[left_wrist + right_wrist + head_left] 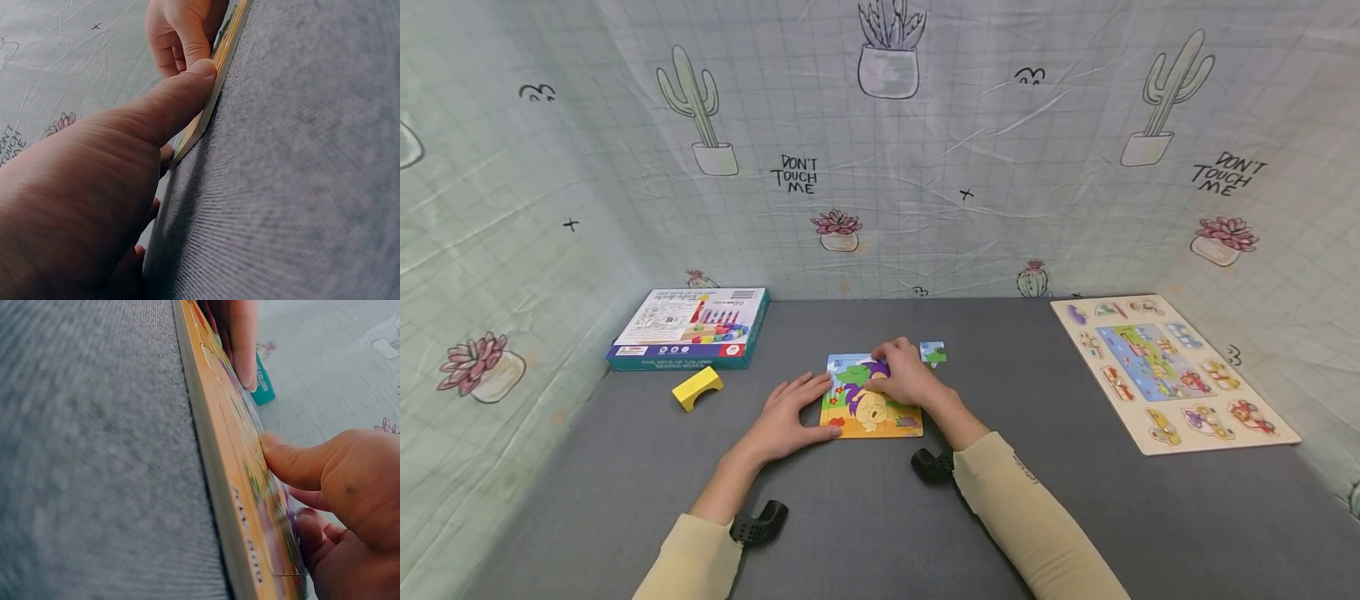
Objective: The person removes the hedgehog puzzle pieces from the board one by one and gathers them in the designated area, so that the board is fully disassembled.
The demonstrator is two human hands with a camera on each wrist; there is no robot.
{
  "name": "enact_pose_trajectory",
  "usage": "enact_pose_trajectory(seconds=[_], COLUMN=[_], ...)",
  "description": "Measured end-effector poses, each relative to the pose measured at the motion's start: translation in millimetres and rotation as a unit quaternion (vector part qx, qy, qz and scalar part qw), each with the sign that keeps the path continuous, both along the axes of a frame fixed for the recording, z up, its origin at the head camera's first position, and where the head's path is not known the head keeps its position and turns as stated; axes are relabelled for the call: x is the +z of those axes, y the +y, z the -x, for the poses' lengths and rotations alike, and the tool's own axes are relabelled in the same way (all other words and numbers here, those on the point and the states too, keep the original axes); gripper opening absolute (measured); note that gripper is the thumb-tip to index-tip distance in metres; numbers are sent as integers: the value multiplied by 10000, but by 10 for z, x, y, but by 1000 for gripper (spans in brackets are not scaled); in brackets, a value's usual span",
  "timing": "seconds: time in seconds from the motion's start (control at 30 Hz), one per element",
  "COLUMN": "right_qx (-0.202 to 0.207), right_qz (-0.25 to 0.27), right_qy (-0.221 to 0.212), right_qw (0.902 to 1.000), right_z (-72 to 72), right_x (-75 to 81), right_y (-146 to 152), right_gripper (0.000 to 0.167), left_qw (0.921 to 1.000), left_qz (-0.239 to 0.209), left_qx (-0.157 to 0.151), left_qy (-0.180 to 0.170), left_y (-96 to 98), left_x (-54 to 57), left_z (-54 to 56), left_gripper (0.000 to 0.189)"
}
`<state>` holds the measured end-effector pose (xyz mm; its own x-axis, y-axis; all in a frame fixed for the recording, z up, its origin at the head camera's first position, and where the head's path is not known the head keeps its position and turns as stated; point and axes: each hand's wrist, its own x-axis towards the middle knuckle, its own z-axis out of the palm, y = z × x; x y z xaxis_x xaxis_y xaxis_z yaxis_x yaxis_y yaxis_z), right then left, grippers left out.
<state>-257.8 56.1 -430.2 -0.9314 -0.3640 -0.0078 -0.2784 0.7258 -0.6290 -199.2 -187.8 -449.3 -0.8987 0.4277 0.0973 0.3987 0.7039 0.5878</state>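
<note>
A jigsaw puzzle [857, 421] with an orange and blue cartoon picture lies flat on the table. My left hand [786, 421] rests at its left side, fingers straight along the edge and thumb on the lower left corner. Over the puzzle's upper right part, my right hand [910, 371] bends its thumb and fingers around a purple puzzle piece [877, 367], low against the picture. The palm hides that part of the puzzle. In the right wrist view, the right thumb [290, 459] touches the picture surface. A loose blue and green puzzle piece [933, 352] lies just beyond the right hand.
A flat cardboard box [692, 325] lies at the back left, with a yellow arch block [697, 387] before it. On the right is a large wooden picture board [1172, 371]. Patterned cloth [925, 167] borders the grey table [850, 533] at the back and sides.
</note>
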Motion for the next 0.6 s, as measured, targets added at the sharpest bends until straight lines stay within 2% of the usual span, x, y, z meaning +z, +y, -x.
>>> enact_pose_trajectory(seconds=[0.23, 0.47, 0.6], right_qx=[78, 203, 213], right_qz=[149, 204, 308], right_qy=[138, 217, 257], right_qw=[9998, 9994, 9990], right_z=[0, 14, 25], right_x=[3, -4, -10], right_y=[10, 23, 29], right_gripper=[51, 59, 53], left_qw=[10000, 10000, 10000], left_qz=[27, -6, -19], left_qx=[-14, -24, -45], left_qy=[51, 25, 11], left_y=[4, 8, 6], left_x=[4, 19, 27], left_z=[3, -2, -6], left_gripper=[80, 81, 81])
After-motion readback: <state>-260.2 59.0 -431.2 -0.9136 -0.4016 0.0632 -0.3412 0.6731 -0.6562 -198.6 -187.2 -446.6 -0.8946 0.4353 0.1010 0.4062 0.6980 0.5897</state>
